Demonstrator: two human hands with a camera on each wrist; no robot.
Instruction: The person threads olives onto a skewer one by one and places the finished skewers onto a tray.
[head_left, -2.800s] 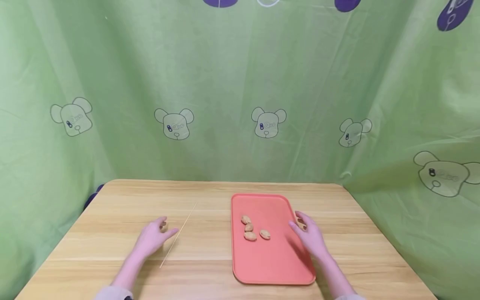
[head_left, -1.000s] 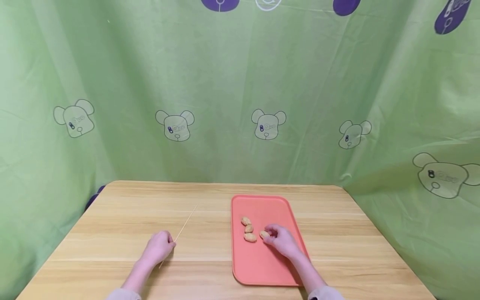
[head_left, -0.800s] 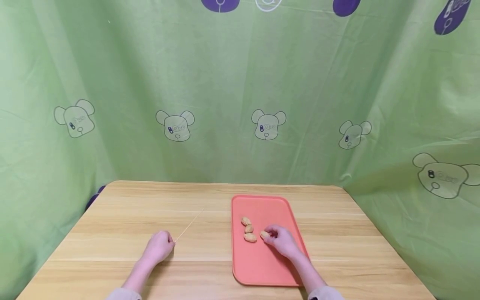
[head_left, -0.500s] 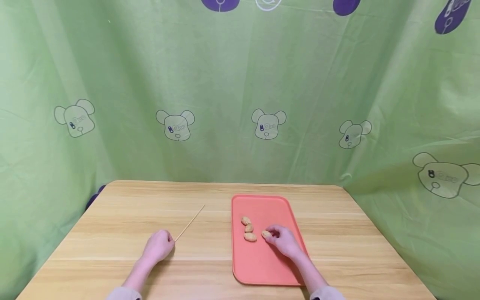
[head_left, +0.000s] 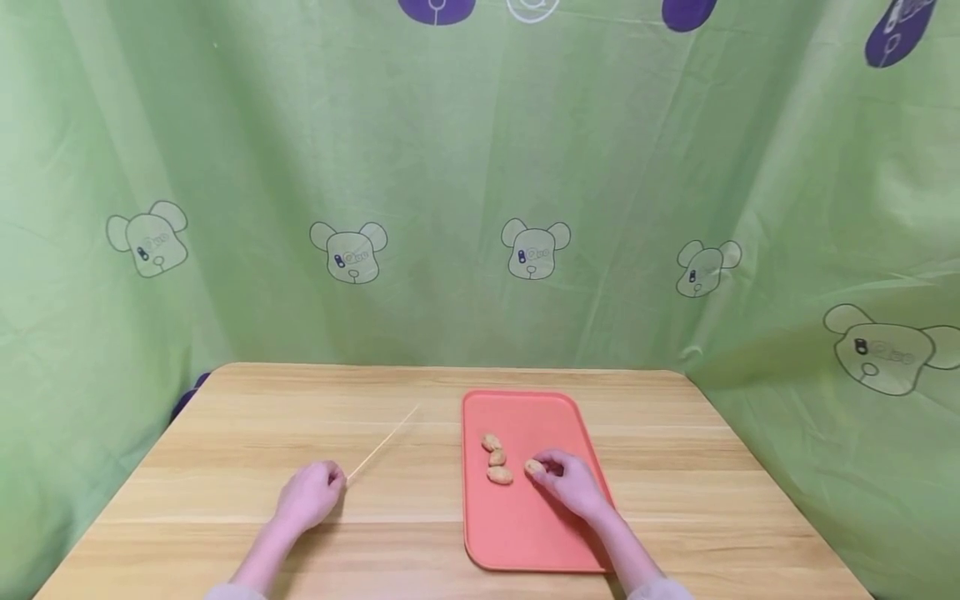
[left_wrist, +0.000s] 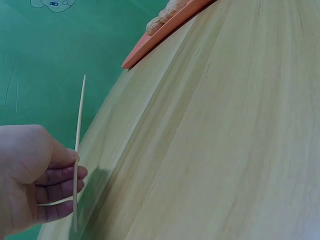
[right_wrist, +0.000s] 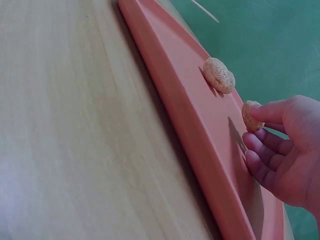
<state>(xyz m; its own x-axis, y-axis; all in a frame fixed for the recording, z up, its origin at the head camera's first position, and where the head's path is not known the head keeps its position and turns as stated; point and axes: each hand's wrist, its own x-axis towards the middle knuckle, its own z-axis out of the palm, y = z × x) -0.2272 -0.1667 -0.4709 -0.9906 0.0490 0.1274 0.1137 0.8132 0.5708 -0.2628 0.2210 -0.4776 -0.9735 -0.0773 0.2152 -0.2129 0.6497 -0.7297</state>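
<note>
A thin bamboo skewer (head_left: pixel 384 440) is pinched near its lower end by my left hand (head_left: pixel 311 496). In the left wrist view the skewer (left_wrist: pixel 80 112) runs past the thumb, its pointed tip up. My right hand (head_left: pixel 573 485), over the pink tray (head_left: pixel 525 537), pinches a tan, wrinkled oval lump (right_wrist: pixel 250 117) between thumb and fingers. Its shadow falls on the tray in the right wrist view. Three similar tan lumps lie in a row at the tray's left side: a rear one (head_left: pixel 491 442), a middle one (head_left: pixel 497 457) and a front one (head_left: pixel 499 476).
The tray stands on a light wooden table (head_left: pixel 420 542), right of centre, with a raised rim. Behind and at both sides hangs a green cloth (head_left: pixel 442 317) printed with bear heads.
My left hand came down onto the skewer, took hold of it and swung its far tip to the right. My right hand moved left over the tray and pinched the right-hand lump.
</note>
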